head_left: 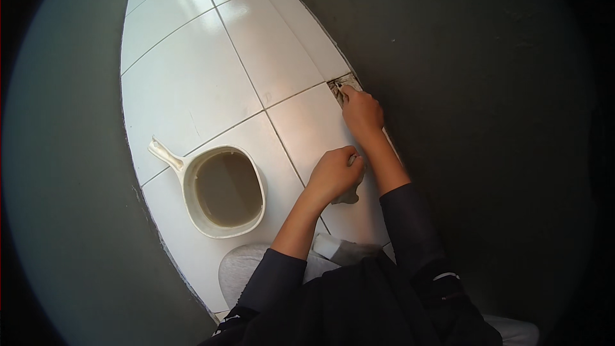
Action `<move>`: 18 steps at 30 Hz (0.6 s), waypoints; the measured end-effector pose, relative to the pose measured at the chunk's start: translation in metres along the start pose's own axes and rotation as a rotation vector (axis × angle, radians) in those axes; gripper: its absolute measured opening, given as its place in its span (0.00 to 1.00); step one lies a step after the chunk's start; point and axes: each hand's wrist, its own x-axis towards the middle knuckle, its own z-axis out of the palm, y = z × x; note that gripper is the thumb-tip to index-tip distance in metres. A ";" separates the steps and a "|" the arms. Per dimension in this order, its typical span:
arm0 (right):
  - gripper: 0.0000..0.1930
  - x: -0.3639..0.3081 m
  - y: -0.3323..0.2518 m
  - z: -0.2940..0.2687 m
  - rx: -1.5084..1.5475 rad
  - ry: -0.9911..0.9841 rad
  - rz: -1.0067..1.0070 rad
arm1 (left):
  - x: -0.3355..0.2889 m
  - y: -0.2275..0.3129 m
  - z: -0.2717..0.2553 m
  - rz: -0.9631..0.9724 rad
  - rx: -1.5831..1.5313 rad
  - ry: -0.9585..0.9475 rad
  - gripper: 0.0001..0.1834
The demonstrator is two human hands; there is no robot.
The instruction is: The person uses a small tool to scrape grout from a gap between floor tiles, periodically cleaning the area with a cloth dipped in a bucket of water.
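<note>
Right hand (362,112) pinching grey scrap (338,90) at tile edge, left hand (334,173) fisted on rag (346,197)

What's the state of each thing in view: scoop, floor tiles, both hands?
White handled scoop: upright on the tiles, holding murky water, untouched.
White floor tiles: laid, glossy; a broken or unfilled gap at the edge by the dark wall.
Right hand: fingertips pressed into that gap; what it holds, if anything, is too small to tell.
Left hand: closed on a grey lump, resting on a tile.
</note>
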 end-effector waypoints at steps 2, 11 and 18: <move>0.16 -0.003 -0.010 -0.003 0.016 -0.068 -0.039 | -0.001 0.002 -0.004 0.003 -0.002 0.014 0.16; 0.12 0.005 0.000 -0.002 -0.070 -0.022 -0.035 | -0.001 -0.005 -0.001 0.028 0.009 0.041 0.16; 0.12 -0.009 0.003 0.001 -0.010 -0.007 -0.074 | -0.001 -0.003 -0.001 0.021 -0.022 0.024 0.16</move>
